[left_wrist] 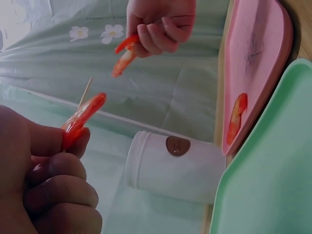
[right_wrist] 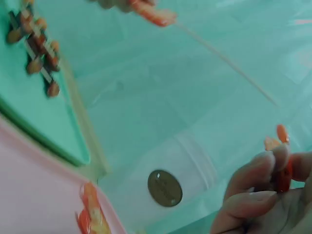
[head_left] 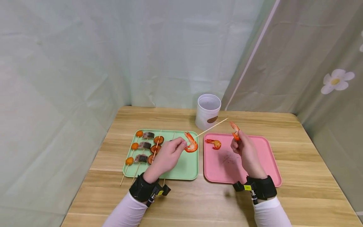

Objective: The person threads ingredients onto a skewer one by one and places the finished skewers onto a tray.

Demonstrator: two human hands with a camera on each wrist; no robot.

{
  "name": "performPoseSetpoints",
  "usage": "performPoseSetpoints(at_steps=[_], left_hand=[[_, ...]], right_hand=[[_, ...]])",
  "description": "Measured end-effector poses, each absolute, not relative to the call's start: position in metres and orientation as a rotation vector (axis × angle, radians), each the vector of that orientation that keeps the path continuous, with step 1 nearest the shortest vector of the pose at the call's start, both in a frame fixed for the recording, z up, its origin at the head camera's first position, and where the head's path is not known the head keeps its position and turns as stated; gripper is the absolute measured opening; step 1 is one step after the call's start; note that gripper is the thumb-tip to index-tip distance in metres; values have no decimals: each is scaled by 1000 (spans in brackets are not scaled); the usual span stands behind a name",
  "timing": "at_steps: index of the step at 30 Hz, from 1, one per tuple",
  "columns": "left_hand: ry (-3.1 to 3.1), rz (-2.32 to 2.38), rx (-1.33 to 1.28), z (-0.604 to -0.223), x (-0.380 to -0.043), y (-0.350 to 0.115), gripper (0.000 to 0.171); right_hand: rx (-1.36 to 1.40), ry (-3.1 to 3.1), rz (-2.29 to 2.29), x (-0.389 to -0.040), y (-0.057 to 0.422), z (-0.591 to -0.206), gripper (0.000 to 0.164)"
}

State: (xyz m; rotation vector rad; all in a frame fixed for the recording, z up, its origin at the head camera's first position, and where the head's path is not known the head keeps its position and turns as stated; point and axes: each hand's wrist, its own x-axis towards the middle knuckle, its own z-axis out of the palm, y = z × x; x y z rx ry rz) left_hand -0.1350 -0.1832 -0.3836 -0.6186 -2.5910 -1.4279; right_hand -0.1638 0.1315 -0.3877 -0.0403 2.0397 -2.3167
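Observation:
Over the green tray, my left hand [head_left: 169, 153] pinches a bamboo skewer [head_left: 212, 127] that carries a red-orange shrimp [head_left: 191, 143]. The shrimp sits right at the thumb and fingertips, and the skewer's bare end sticks out past it to the upper right. My right hand [head_left: 247, 154], raised over the pink tray, grips a second shrimp [head_left: 235, 131] between thumb and fingers; the right wrist view shows this shrimp [right_wrist: 284, 170] partly hidden by the fingers. A third shrimp [head_left: 214, 144] lies on the pink tray near its left back corner.
The green tray [head_left: 185, 171] holds skewers with orange balls [head_left: 134, 146], fish pieces [head_left: 144, 145] and mushroom slices [head_left: 158, 140], some behind the left hand. Beside it is the pink tray [head_left: 212, 176]. A white canister [head_left: 204, 119] stands behind both on the wooden table [head_left: 195, 205], before a curtain.

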Motion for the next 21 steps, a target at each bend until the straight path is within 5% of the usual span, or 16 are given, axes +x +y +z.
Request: performPoseSetpoints(at_steps=[21], left_hand=[[-2684,-1282,-789,-383,-131,-177,23]], right_hand=[[-99,1954,-2438,-157,125,-379,39]])
